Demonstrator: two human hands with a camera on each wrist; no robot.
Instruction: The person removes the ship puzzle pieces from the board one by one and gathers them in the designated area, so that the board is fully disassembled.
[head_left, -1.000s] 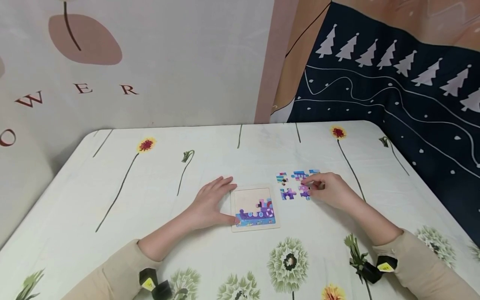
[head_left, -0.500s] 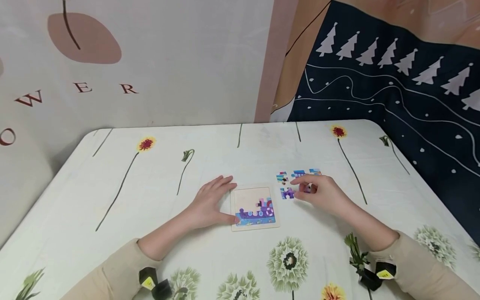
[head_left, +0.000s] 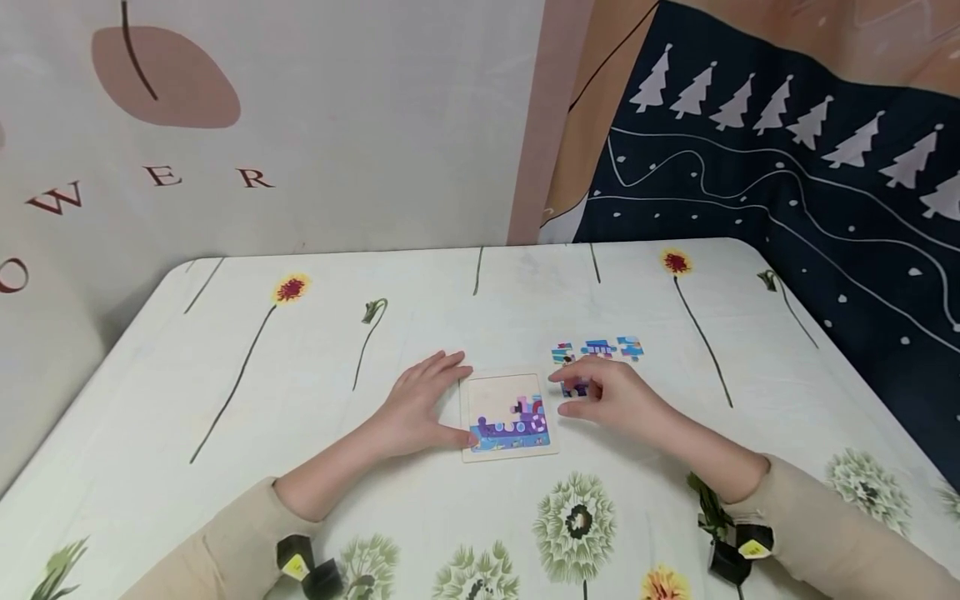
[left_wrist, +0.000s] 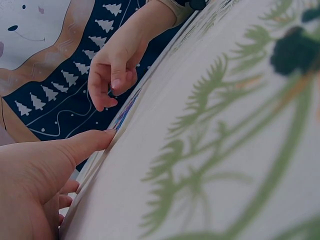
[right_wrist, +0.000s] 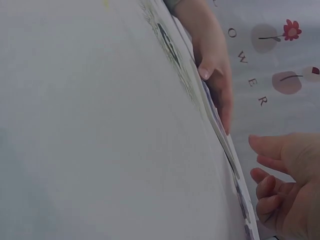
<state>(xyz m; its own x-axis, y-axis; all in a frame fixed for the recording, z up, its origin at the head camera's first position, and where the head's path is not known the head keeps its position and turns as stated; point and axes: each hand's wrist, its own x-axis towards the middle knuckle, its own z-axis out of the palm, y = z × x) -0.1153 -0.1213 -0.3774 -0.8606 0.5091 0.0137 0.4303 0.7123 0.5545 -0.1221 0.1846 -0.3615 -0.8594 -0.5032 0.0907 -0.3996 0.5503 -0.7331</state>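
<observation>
A square wooden jigsaw tray (head_left: 512, 456) lies flat on the table, its lower part filled with a purple and blue picture and its upper left bare wood. My left hand (head_left: 423, 408) rests at the tray's left side, fingers spread at the upper corner and thumb on the lower corner. Over the loose pieces hovers my right hand (head_left: 611, 396), thumb and forefinger apart; no piece shows between them. A purple puzzle piece (head_left: 575, 390) is partly hidden behind its fingers. In the right wrist view, the right hand (right_wrist: 285, 180) has its fingers bent loosely.
Several other puzzle pieces lie behind the right hand, among them a blue one (head_left: 630, 347) and a striped one (head_left: 562, 353). A white flower-printed cloth (head_left: 420, 325) covers the table. Printed wall hangings (head_left: 375, 125) stand along the back.
My right hand has moved left across the loose pieces towards the tray, its thumb and forefinger staying apart. The left hand and the tray have kept their places.
</observation>
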